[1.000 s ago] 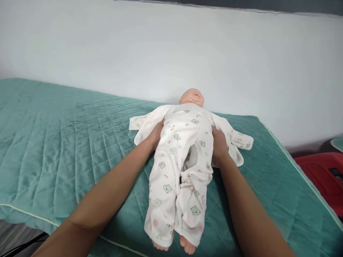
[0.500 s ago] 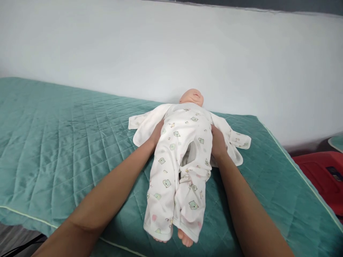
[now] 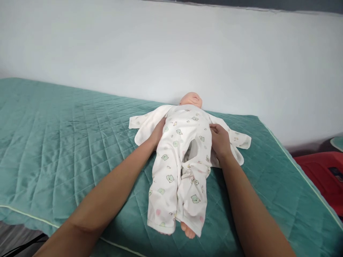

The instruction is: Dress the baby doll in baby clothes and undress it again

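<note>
Cotton-clad doll on quilted bedspread

Wide open quilt on bed L of doll, room to pass. Wall close behind doll's head (blocks far side). R side: narrower strip, then red obj. past bed edge.

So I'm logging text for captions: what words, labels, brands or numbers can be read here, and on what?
No text can be read.
The romper on the doll bears only animal prints, no letters.
The dark patch on the red thing at the right edge is too blurred to read.
</note>
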`<action>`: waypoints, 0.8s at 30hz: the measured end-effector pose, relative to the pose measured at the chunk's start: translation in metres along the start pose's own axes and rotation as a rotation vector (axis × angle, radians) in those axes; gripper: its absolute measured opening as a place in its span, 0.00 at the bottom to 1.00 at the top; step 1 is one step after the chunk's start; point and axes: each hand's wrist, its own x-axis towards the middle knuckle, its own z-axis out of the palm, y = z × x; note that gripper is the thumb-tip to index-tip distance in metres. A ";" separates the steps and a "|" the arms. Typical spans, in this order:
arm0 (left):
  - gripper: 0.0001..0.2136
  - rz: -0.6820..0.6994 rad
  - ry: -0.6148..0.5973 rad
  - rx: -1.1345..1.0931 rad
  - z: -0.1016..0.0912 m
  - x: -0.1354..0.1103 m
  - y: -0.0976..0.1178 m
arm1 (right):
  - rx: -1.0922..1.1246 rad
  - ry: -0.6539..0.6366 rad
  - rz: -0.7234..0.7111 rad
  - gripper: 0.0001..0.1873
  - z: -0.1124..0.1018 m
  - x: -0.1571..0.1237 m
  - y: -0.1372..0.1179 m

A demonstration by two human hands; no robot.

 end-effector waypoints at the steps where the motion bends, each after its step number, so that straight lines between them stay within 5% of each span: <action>1: 0.09 0.004 -0.026 0.001 -0.001 0.001 0.001 | -0.002 0.018 -0.002 0.13 0.000 0.000 -0.002; 3: 0.11 -0.006 -0.064 0.013 -0.004 0.003 0.003 | -0.051 0.064 -0.039 0.11 -0.001 -0.002 -0.006; 6: 0.12 -0.012 0.052 0.106 -0.010 0.009 0.004 | -0.140 0.140 -0.148 0.10 -0.001 -0.004 -0.016; 11: 0.08 0.202 0.107 0.233 -0.013 0.016 0.008 | -0.014 0.071 -0.288 0.09 0.000 -0.006 -0.026; 15: 0.09 0.305 -0.002 0.184 -0.008 0.021 0.022 | 0.156 -0.042 -0.254 0.10 0.004 -0.006 -0.030; 24: 0.12 0.133 -0.426 0.237 0.026 0.053 0.058 | 0.207 -0.198 -0.171 0.08 0.004 0.012 -0.022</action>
